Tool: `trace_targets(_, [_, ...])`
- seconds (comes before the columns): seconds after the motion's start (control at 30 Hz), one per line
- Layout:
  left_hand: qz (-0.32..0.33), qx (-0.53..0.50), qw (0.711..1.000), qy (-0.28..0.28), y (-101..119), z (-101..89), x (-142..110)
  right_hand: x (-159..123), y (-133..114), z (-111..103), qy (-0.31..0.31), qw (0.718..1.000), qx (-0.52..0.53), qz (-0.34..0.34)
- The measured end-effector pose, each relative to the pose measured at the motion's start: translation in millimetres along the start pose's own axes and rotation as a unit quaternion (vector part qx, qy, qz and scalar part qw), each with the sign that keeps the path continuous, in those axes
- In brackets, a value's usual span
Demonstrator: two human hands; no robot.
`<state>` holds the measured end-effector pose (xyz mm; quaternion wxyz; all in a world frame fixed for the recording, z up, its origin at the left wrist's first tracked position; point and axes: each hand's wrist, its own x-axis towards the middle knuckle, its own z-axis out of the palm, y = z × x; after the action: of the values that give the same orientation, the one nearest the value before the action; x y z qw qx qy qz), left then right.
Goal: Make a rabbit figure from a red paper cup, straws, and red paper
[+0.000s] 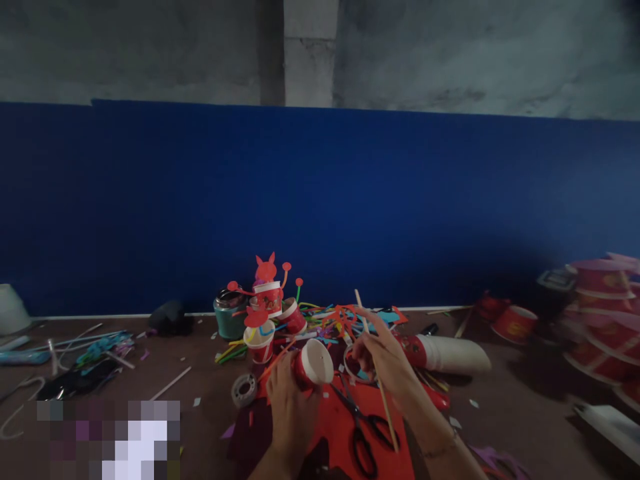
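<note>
My left hand (293, 395) is wrapped round a red paper cup (317, 362), which lies tilted with its white round end towards me. In my right hand (383, 353) a long thin wooden stick (386, 410) is held between the fingers, slanting from upper left to lower right. Below the hands, black-handled scissors (361, 427) rest on red paper (335, 427). A roll of clear tape (245, 390) lies left of my left hand. Behind it stands a red paper cup (259, 341) with a red paper cutout and coloured pipe cleaners.
A cup figure with an eared red head (267, 271) stands at the back beside a teal jar (230, 313). To the right lie a stack of white cups (453, 353) and a red cup (515, 325). Several decorated red cups (600, 320) are piled at far right. Scraps litter the brown table (505, 427).
</note>
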<state>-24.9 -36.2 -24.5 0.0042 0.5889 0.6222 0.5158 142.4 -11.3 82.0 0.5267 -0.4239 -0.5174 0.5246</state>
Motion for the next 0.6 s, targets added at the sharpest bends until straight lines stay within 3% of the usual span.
trace_targets(0.07, [0.003,0.003,1.000,-0.003,2,-0.6,-1,-4,-13,-3,-0.023,0.995,0.090,0.030])
trace_targets(0.13, [0.010,0.003,1.000,-0.006,4,-1.0,-1,-9,-24,-4,-0.096,0.976,0.183,0.065])
trace_targets(0.2, [0.013,0.009,1.000,-0.014,5,-1.4,-1,-12,-28,-3,-0.159,0.961,0.212,0.079])
trace_targets(0.27, [0.016,0.015,1.000,-0.020,6,-2.2,0,-15,-27,1,-0.147,0.976,0.150,0.055])
trace_targets(0.33, [0.019,0.017,0.999,-0.022,7,-3.2,0,-15,-20,5,-0.097,0.995,0.032,0.018])
trace_targets(0.4, [0.015,0.020,0.999,-0.024,8,-4.2,0,-14,-13,10,-0.059,0.993,-0.094,-0.035])
trace_targets(0.5, [0.008,0.024,0.999,-0.031,7,-4.9,0,-15,-6,16,-0.028,0.954,-0.255,-0.154])
trace_targets(0.6, [0.014,0.022,0.999,-0.031,6,-4.9,0,-17,-3,18,-0.033,0.913,-0.339,-0.224])
